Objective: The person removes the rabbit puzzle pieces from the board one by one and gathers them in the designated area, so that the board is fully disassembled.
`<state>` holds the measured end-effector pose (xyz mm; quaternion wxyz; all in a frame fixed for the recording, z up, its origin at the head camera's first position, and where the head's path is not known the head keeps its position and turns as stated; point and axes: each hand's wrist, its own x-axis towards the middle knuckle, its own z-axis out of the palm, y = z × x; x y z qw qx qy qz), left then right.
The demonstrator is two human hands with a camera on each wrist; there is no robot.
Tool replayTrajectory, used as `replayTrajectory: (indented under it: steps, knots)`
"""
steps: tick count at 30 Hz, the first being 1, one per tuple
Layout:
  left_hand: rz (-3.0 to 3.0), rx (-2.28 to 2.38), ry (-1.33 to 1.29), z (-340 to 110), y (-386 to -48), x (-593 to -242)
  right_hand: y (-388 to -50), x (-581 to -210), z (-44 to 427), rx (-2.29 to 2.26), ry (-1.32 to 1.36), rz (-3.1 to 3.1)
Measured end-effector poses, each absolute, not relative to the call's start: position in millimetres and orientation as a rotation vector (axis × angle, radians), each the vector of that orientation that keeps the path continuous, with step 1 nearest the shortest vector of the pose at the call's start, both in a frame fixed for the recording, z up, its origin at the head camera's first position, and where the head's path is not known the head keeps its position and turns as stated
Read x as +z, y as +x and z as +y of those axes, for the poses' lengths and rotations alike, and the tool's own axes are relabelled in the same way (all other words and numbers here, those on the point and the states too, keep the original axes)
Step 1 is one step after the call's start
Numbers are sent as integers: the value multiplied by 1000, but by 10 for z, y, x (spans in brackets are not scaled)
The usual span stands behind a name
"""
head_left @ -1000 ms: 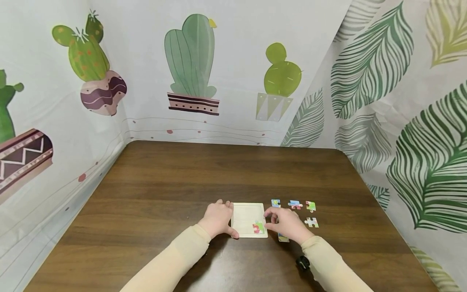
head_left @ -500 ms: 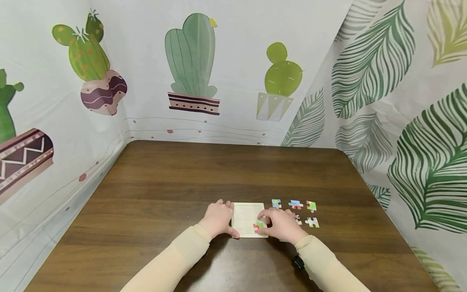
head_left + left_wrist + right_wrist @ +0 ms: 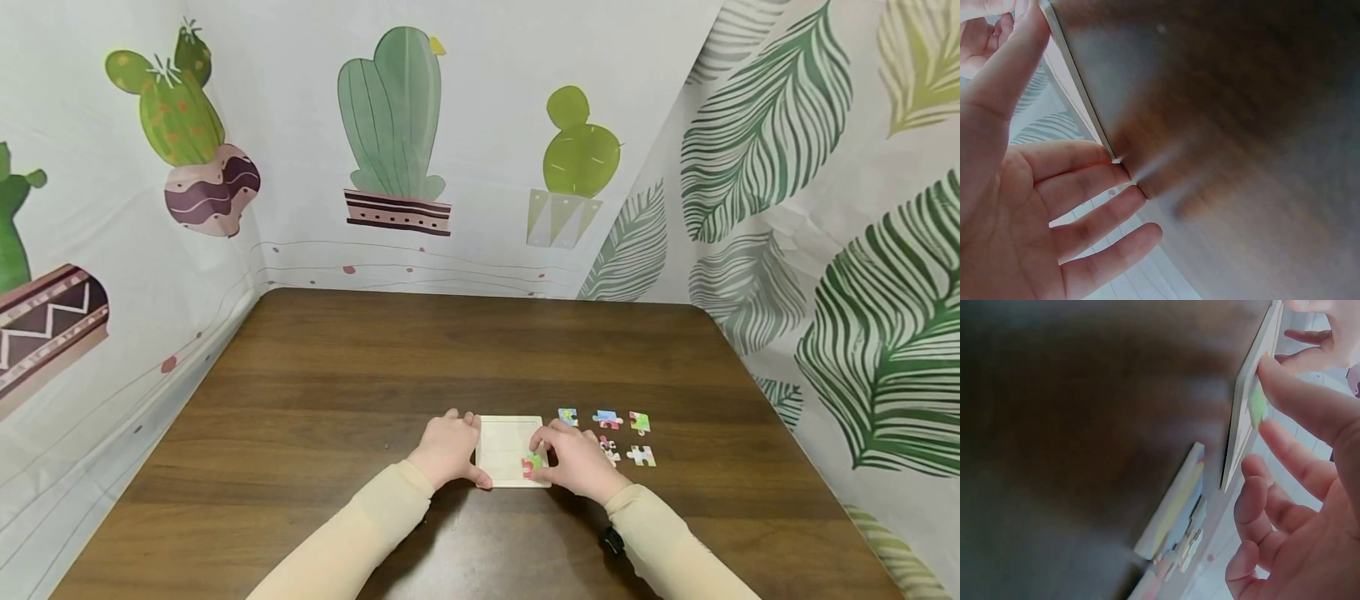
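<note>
A square pale puzzle tray [image 3: 508, 442] lies on the table, with a red and green puzzle piece [image 3: 532, 463] in its lower right corner. My left hand [image 3: 447, 450] lies along the tray's left side, thumb at the near corner. In the left wrist view its fingers [image 3: 1094, 181] are stretched out straight, and the index fingertip touches the tray's rim [image 3: 1079, 87]. Over the tray's right rim, my right hand [image 3: 581, 462] pinches the puzzle piece between thumb and index finger. The right wrist view shows the piece's green part [image 3: 1257, 406] between those fingertips, other fingers curled.
Several loose puzzle pieces lie right of the tray, among them a blue one [image 3: 567, 416], a blue and red one [image 3: 607, 419], a green one [image 3: 640, 422] and a whitish one [image 3: 641, 456]. My right hand partly hides others. Printed cloth stands behind the brown table [image 3: 450, 350].
My right hand has moved left from beside the tray onto the puzzle piece and now pinches it. The piece has shifted very slightly right. My left hand has stayed in place.
</note>
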<state>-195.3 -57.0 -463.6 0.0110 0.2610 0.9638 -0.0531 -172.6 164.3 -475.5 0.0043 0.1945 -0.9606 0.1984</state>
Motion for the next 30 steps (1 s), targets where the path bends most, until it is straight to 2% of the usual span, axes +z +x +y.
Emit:
replayTrajectory:
  steps: [16, 30]
  knots:
    - [3003, -185, 817, -567, -1949, -4625, -1800, -4776, 1653, 1108, 525, -2960]
    - [2975, -183, 802, -574, -1962, -4641, -1761, -4681, 2021, 1210, 485, -2950]
